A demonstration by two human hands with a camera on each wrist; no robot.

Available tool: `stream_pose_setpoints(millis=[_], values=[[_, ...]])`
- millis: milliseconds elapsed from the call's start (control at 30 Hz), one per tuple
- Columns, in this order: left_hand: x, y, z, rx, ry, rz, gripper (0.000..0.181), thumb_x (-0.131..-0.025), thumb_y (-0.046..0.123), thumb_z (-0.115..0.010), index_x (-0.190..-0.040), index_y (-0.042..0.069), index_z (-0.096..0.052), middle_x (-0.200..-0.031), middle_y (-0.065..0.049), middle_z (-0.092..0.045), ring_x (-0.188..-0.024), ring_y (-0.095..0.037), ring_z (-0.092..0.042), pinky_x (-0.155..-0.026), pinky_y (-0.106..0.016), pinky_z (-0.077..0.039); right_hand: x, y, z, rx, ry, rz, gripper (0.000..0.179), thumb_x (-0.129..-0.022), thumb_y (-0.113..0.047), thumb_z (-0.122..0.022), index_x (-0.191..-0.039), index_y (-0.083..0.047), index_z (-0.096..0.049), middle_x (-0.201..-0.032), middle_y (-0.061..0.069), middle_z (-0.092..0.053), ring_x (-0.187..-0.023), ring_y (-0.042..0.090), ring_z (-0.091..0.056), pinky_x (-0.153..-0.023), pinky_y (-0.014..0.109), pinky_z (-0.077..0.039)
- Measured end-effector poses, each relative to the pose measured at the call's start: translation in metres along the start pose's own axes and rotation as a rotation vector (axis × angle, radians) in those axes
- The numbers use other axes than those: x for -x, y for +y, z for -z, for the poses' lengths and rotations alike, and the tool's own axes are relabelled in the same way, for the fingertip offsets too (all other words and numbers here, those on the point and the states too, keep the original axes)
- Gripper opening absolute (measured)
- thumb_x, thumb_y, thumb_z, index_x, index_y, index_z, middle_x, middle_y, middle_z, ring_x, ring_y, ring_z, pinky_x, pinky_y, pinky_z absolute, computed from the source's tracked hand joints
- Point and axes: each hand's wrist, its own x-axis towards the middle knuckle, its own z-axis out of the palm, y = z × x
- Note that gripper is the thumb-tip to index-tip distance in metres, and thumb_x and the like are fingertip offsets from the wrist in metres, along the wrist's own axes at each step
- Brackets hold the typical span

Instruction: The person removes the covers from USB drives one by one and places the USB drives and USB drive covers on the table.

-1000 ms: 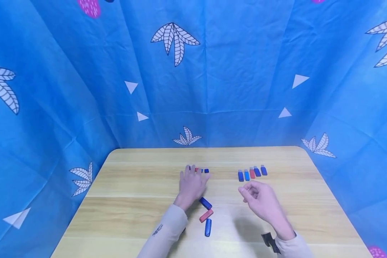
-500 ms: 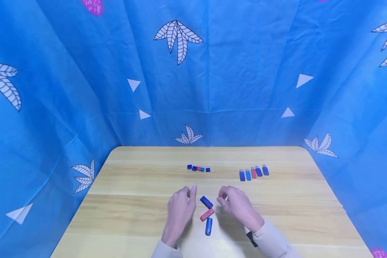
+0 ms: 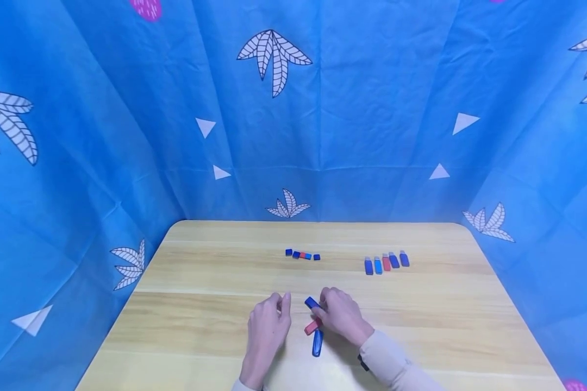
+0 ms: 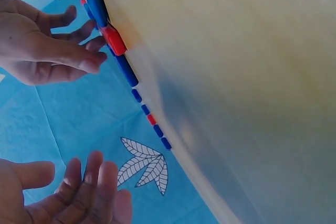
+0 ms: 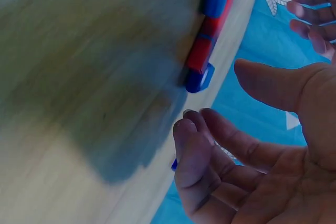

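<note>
In the head view three capped USB flash drives lie in a loose chain at the near middle of the table: a dark blue one (image 3: pixel 310 302), a red one (image 3: pixel 311 328) and a brighter blue one (image 3: pixel 317 344). My right hand (image 3: pixel 343 316) hovers close over the right side of the dark blue and red drives and partly hides them. The right wrist view shows its thumb and fingers apart, with nothing between them. Left of the drives my left hand (image 3: pixel 268 330) is held low with relaxed fingers and holds nothing; its fingers (image 4: pixel 100 182) show in the left wrist view.
A short row of small caps (image 3: pixel 296 254), dark blue, red and light blue, lies farther back at the middle. To its right stands a row of several uncapped USB drives (image 3: pixel 378 265) with metal plugs. Blue patterned cloth (image 3: pixel 352 136) surrounds the wooden table (image 3: pixel 195 271).
My left hand has drawn back from the caps to the left of the drives. The right hand has moved left and down to the three drives, which lie where they were.
</note>
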Motion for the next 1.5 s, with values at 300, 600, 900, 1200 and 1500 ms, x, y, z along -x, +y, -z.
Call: stream_pose_setpoints(millis=[300, 600, 900, 1200, 1500], values=[[0.003, 0.001, 0.000, 0.016, -0.023, 0.000, 0.027, -0.100, 0.028, -0.063, -0.077, 0.016, -0.068, -0.074, -0.001, -0.072, -0.059, -0.008, -0.057, -0.056, -0.026, -0.048, 0.015, -0.009, 0.000, 0.004, -0.138, -0.077, 0.031, -0.077, -0.040, -0.087, -0.071, -0.015, -0.069, -0.059, -0.006, -0.060, -0.053, 0.013, -0.050, -0.048, 0.027, -0.036], [0.003, 0.002, -0.002, 0.019, -0.036, -0.032, 0.024, -0.097, 0.029, -0.067, -0.077, 0.018, -0.068, -0.071, 0.005, -0.070, -0.059, -0.005, -0.056, -0.055, -0.024, -0.046, 0.019, -0.012, -0.002, 0.036, -0.200, -0.117, 0.031, -0.071, -0.024, -0.091, -0.076, -0.010, -0.064, -0.065, 0.000, -0.056, -0.056, 0.016, -0.052, -0.049, 0.029, -0.041], [0.000, 0.014, 0.001, 0.042, -0.089, -0.080, 0.015, -0.094, 0.024, -0.071, -0.081, 0.017, -0.069, -0.076, 0.003, -0.072, -0.060, -0.002, -0.056, -0.056, -0.020, -0.046, 0.021, -0.009, 0.017, -0.178, -0.209, -0.117, 0.021, -0.095, -0.020, -0.069, -0.084, -0.007, -0.058, -0.063, 0.004, -0.057, -0.048, 0.014, -0.052, -0.041, 0.025, -0.042], [-0.010, 0.042, 0.008, 0.181, -0.099, -0.236, 0.008, -0.096, 0.023, -0.070, -0.097, 0.014, -0.070, -0.085, 0.001, -0.075, -0.069, -0.003, -0.065, -0.064, -0.019, -0.051, 0.015, -0.016, 0.065, -0.411, -0.041, 0.005, 0.008, -0.106, -0.015, -0.052, -0.106, -0.008, -0.048, -0.069, 0.005, -0.060, -0.051, 0.013, -0.055, -0.045, 0.025, -0.046], [-0.016, 0.069, 0.018, 0.390, -0.163, -0.409, 0.022, -0.101, 0.017, -0.062, -0.119, 0.005, -0.068, -0.101, -0.008, -0.076, -0.082, -0.016, -0.072, -0.071, -0.020, -0.058, 0.021, -0.021, 0.101, -0.653, -0.041, 0.117, 0.018, -0.105, -0.020, -0.055, -0.112, -0.003, -0.057, -0.076, 0.006, -0.065, -0.058, 0.018, -0.064, -0.055, 0.036, -0.058]])
